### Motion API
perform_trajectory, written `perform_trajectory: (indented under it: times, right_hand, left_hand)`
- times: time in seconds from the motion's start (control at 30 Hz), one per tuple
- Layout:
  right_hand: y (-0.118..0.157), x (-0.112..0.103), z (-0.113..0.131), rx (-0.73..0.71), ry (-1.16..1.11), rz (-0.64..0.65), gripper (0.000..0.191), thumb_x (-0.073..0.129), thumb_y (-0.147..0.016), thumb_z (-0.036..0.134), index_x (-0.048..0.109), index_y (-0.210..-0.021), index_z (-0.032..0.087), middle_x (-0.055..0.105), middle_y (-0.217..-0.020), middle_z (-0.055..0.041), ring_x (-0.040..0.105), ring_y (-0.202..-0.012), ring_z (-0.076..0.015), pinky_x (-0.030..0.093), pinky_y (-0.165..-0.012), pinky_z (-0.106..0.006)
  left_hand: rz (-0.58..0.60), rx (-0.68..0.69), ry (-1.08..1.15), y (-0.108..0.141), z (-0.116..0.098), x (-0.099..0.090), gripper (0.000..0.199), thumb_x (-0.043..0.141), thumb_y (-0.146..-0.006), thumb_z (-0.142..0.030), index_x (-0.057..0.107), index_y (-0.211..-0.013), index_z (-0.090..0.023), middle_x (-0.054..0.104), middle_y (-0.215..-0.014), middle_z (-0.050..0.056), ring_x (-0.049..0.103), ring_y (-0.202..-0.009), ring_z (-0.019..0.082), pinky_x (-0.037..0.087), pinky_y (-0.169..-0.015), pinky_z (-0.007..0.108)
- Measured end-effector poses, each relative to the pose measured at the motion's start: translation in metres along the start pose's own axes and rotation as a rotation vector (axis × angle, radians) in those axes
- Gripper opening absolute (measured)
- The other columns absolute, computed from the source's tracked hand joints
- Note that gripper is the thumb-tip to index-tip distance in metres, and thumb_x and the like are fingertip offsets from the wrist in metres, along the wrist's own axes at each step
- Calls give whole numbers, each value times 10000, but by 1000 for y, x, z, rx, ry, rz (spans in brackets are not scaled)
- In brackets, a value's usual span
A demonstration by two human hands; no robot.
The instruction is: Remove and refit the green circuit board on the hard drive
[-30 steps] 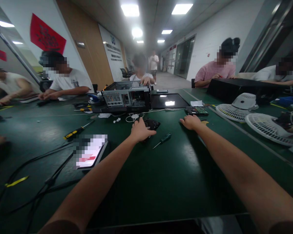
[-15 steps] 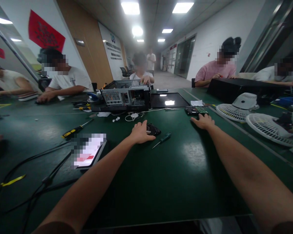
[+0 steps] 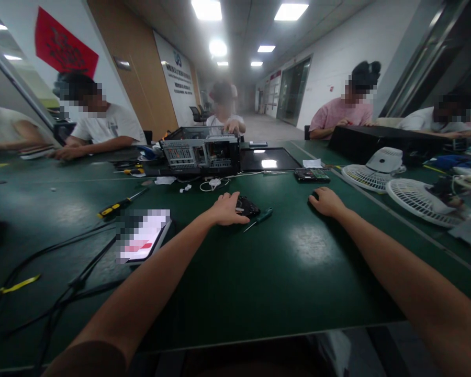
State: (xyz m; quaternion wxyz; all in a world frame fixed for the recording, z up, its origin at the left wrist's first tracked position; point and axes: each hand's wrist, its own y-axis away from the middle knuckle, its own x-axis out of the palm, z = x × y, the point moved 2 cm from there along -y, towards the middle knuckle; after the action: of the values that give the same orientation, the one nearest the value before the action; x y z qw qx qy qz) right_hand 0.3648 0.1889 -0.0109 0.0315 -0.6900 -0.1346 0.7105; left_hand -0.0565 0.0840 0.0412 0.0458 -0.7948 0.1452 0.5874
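Observation:
My left hand (image 3: 226, 209) rests with spread fingers at the left side of a small black device (image 3: 248, 206), its thumb along the near edge. A small green-handled screwdriver (image 3: 264, 215) lies just right of that device. Farther right, my right hand (image 3: 326, 202) is on the green table (image 3: 275, 283), fingers curled, and what they hold, if anything, is hidden. Beyond it sits a circuit-board part (image 3: 311, 175), apart from the hand.
An opened computer case (image 3: 204, 154) and a flat black panel (image 3: 270, 159) stand farther back. White fan parts (image 3: 419, 201) lie right. A lit phone (image 3: 147, 235), a yellow-black screwdriver (image 3: 114, 208) and black cables (image 3: 78, 283) lie left. Several people sit around the table.
My right hand has drawn back from the circuit-board part, and its fingers have curled. My left hand stays at the black device. The whole view has shifted slightly.

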Motion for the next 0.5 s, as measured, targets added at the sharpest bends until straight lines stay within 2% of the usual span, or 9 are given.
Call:
perform_trajectory:
  times: [0.17,0.3,0.4,0.5]
  right_hand:
    - [14,-3,-2,91,-67,-184,602,557,-934,436,606,-1370,24,596,-1325,-264,561,-1278,-362,398,-1155,-421]
    - [21,-12,-3,101,-192,-311,644,650,-874,469,601,-1384,79,544,-1358,-228,541,-1285,-332,395,-1160,-376]
    - [25,-24,-11,170,-225,-346,630,646,-882,482,605,-1386,107,570,-1306,-202,534,-1274,-316,402,-1142,-370]
    - [31,-33,-30,285,-218,-316,622,608,-902,511,615,-1369,99,646,-1153,-182,522,-1268,-343,417,-1115,-418]
  left_hand:
    - [48,66,-14,5,-5,0,1294,669,-644,-834,187,-1660,-195,405,-1579,203,430,-1402,439,418,-1116,491]
    - [53,92,18,6,-5,-2,1279,684,-638,-834,224,-1654,-208,409,-1567,202,432,-1397,442,423,-1110,503]
    - [30,118,48,8,-6,-3,1226,718,-639,-781,292,-1635,-208,445,-1527,204,457,-1366,446,430,-1100,522]
    - [15,172,85,10,-10,-4,1158,760,-636,-682,343,-1618,-230,482,-1498,176,483,-1345,429,433,-1103,511]
